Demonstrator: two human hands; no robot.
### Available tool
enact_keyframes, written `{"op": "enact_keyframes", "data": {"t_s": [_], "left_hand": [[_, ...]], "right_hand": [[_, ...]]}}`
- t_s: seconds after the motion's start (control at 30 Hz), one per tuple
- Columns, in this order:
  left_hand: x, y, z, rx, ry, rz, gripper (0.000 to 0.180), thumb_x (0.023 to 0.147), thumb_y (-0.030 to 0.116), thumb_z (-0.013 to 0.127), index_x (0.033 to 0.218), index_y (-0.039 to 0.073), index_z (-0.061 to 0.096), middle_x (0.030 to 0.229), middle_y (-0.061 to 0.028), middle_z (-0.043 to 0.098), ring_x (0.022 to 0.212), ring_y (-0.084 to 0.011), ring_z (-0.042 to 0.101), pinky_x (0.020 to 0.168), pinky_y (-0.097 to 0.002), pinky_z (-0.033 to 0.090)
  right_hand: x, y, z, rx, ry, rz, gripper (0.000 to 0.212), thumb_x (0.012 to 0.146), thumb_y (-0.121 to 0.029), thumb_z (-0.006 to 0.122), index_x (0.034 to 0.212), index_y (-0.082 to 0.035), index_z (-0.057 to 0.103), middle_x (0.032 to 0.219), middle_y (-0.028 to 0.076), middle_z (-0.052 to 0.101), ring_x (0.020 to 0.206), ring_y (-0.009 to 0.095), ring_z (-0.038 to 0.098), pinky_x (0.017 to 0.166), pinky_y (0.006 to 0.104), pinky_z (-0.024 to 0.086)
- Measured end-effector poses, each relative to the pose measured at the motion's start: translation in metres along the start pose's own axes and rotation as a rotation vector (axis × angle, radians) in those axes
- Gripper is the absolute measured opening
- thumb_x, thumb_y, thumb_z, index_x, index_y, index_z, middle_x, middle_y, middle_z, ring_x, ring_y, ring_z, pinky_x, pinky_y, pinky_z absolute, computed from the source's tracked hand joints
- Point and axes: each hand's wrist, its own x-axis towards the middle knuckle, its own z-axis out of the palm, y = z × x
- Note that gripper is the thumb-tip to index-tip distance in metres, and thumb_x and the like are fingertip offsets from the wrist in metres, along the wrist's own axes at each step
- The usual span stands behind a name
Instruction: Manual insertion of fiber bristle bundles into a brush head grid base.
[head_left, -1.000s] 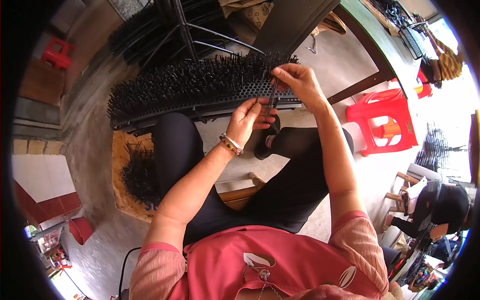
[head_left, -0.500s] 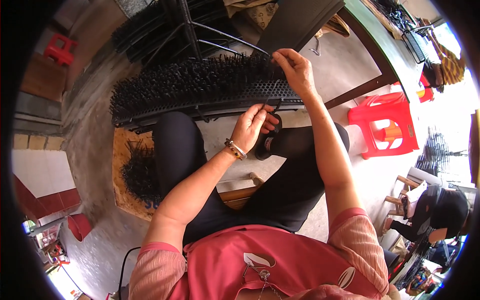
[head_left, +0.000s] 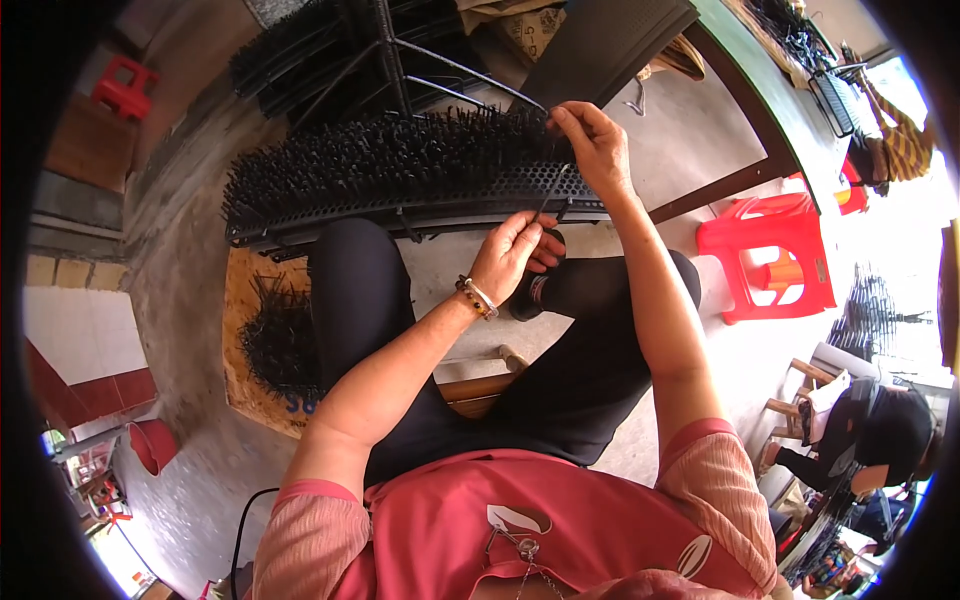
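Observation:
A long black perforated panel [head_left: 545, 182] lies across in front of my knees, densely covered with short black bristle-like pieces [head_left: 370, 165] except along its near right strip, where bare holes show. My left hand [head_left: 508, 258] is just below the panel's near edge, thumb and forefinger pinched on a thin dark rod [head_left: 546, 197] that slants up toward the holes. At the panel's right end, my right hand [head_left: 600, 150] is closed in a pinch by the last bristles. Whatever lies between its fingertips is too small to make out.
A board [head_left: 240, 345] with a heap of black strips [head_left: 280, 335] lies left of my knee. Metal rods [head_left: 455, 65] rise behind the panel. A green-topped table [head_left: 755, 60] and red stool [head_left: 770, 260] stand right. Another person [head_left: 880, 430] sits at far right.
Both hands stay in nearly the same pinched poses. The left hand and its rod have shifted slightly right; the whole view has moved a little.

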Motion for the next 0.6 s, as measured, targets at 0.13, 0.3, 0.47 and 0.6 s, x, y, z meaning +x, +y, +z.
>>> {"op": "enact_keyframes", "data": {"t_s": [0.13, 0.3, 0.47, 0.6], "left_hand": [[0.0004, -0.0005, -0.0015, -0.004, -0.003, 0.000, 0.030, 0.097, 0.026, 0.038, 0.114, 0.003, 0.050, 0.090, -0.0103, 0.064, 0.076, -0.0130, 0.062, 0.067, -0.0236, 0.050], [0.0006, -0.0018, -0.0022, 0.004, 0.002, -0.004, 0.030, 0.097, 0.025, 0.039, 0.114, 0.003, 0.050, 0.090, -0.0097, 0.064, 0.075, -0.0120, 0.061, 0.067, -0.0230, 0.049], [0.0003, 0.0004, -0.0010, 0.012, 0.003, -0.008, 0.030, 0.097, 0.025, 0.039, 0.113, 0.003, 0.051, 0.089, -0.0091, 0.065, 0.074, -0.0114, 0.061, 0.066, -0.0226, 0.049], [0.0006, -0.0003, -0.0019, 0.001, -0.005, -0.007, 0.030, 0.097, 0.026, 0.039, 0.114, 0.004, 0.050, 0.089, -0.0092, 0.065, 0.075, -0.0115, 0.061, 0.067, -0.0229, 0.050]], "right_hand": [[-0.0028, -0.0113, -0.0006, -0.108, 0.021, -0.012, 0.016, 0.087, -0.015, 0.060, 0.094, 0.000, 0.064, 0.077, 0.004, 0.066, 0.074, 0.008, 0.060, 0.070, 0.0220, 0.047], [-0.0034, -0.0096, -0.0027, -0.129, 0.039, -0.055, 0.017, 0.087, -0.015, 0.060, 0.093, 0.000, 0.064, 0.077, 0.005, 0.066, 0.072, 0.009, 0.061, 0.069, 0.0228, 0.048], [-0.0015, -0.0036, -0.0069, -0.127, 0.049, 0.002, 0.017, 0.087, -0.015, 0.060, 0.093, 0.000, 0.064, 0.077, 0.005, 0.066, 0.072, 0.009, 0.060, 0.067, 0.0229, 0.048], [-0.0017, -0.0041, -0.0045, -0.089, 0.040, -0.047, 0.017, 0.085, -0.016, 0.063, 0.092, -0.001, 0.065, 0.074, 0.007, 0.066, 0.067, 0.010, 0.061, 0.063, 0.0231, 0.048]]}}
